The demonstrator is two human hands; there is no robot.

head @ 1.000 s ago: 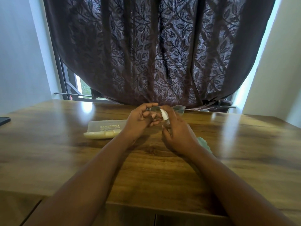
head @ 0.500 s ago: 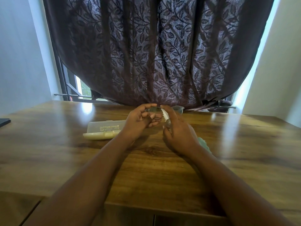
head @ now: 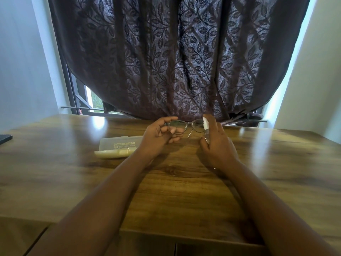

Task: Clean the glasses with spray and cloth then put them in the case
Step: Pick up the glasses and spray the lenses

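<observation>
My left hand [head: 159, 134] holds the thin-framed glasses [head: 186, 125] by their left lens, lifted above the wooden table [head: 73, 172]. My right hand [head: 215, 141] grips a small clear spray bottle [head: 206, 129] with a white top, held upright beside the right lens. The translucent glasses case [head: 118, 146] lies open on the table just left of my left wrist. The cloth is hidden behind my right hand.
A dark leaf-patterned curtain [head: 175, 61] hangs close behind the table's far edge. A dark flat object [head: 5, 138] lies at the table's far left edge. A window frame [head: 77, 100] shows at the back left.
My hands have moved apart. The right hand with the spray bottle shifted right, so more of the glasses frame shows between the hands.
</observation>
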